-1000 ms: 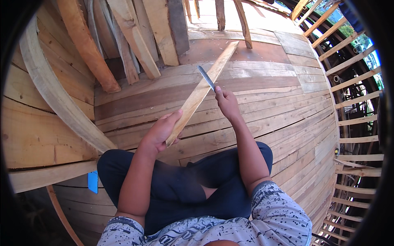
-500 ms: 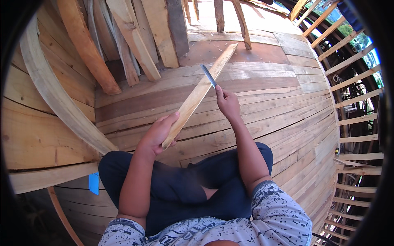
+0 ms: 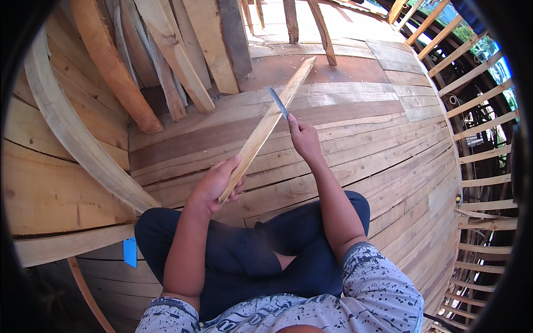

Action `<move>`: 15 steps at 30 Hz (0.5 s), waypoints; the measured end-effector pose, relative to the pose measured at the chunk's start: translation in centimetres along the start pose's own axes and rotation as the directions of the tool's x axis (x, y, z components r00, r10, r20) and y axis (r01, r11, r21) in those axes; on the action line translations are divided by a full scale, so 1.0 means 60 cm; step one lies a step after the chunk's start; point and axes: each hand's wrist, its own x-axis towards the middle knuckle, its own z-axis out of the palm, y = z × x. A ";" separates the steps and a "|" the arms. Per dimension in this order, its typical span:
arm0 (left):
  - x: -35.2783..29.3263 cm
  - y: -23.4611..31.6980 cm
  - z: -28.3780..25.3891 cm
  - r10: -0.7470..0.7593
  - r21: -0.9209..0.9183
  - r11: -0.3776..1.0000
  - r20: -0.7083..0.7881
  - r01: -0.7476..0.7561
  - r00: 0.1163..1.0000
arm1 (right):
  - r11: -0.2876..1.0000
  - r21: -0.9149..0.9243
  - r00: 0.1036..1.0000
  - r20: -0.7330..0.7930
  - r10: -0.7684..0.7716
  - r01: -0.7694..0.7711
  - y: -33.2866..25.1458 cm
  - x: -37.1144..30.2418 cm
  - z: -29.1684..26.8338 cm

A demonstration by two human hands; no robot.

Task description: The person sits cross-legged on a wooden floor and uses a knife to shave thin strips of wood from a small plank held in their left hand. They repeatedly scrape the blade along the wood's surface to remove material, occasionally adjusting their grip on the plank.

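Note:
My left hand (image 3: 218,186) is closed round the near end of a long, narrow wooden strip (image 3: 258,139), which slants away up and to the right to a pointed far end. In my right hand (image 3: 304,140) is a knife (image 3: 278,102), gripped with the thumb laid along it. Its handle is hidden in the fist. The grey blade lies across the strip beyond its middle, pointing up and left; whether its edge bites into the wood I cannot tell. Both hands are held over my crossed legs and the planked floor.
Planks (image 3: 361,150) form a curved floor with small shavings scattered at the far side. Curved timbers (image 3: 89,133) and upright boards (image 3: 216,50) stand on the left. A blue flat object (image 3: 130,252) is by my left knee. Spaced wooden slats (image 3: 486,182) line the right edge.
The view has shifted slightly. The knife still lies across the strip at nearly the same place, and both hands keep their holds.

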 end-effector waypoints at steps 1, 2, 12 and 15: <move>0.003 -0.002 -0.003 0.006 0.018 1.000 -0.022 -0.006 1.000 | 0.999 -0.035 1.000 -0.002 0.029 -0.029 -0.007 0.006 -0.008; 0.004 -0.004 -0.004 0.013 0.036 0.999 -0.043 -0.011 0.999 | 0.996 -0.070 0.998 -0.005 0.058 -0.059 -0.014 0.007 -0.013; -0.003 0.001 0.007 0.013 0.072 0.997 -0.066 -0.008 0.998 | 0.999 0.018 0.997 0.070 -0.039 0.038 -0.002 0.001 -0.005; -0.005 0.000 0.015 0.031 0.077 0.997 -0.059 -0.026 0.998 | 0.991 0.065 0.981 0.165 0.103 -0.115 0.020 0.020 -0.011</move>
